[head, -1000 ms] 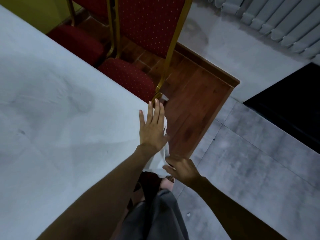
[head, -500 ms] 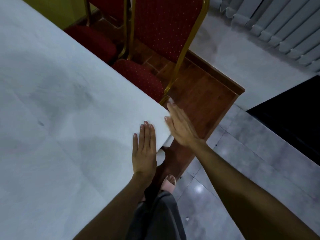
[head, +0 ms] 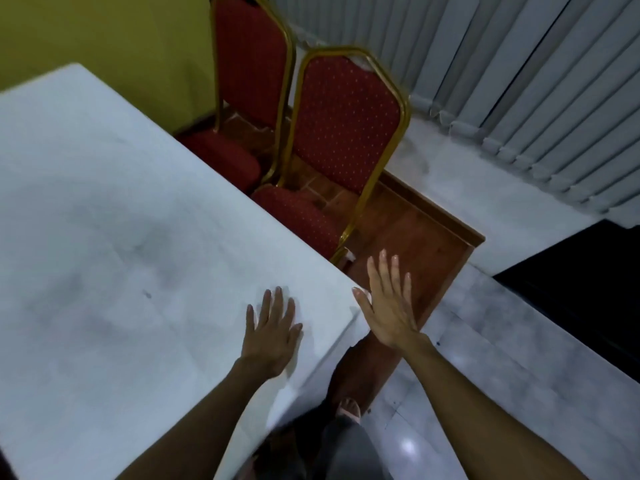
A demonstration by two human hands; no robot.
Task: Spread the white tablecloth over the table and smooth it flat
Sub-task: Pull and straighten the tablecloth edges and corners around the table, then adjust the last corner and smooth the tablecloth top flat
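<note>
Keep the flat left hand (head: 273,336) pressing the white tablecloth (head: 121,237) by the corner, then slide the flat, empty right hand (head: 389,306) (just off the edge) down the side.

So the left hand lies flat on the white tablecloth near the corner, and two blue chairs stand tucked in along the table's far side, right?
Not quite: the chairs are red, not blue. The head view shows two chairs with red dotted padding and gold frames along the table's far side. The rest holds: the left hand lies flat, fingers spread, on the white tablecloth near the corner.
</note>
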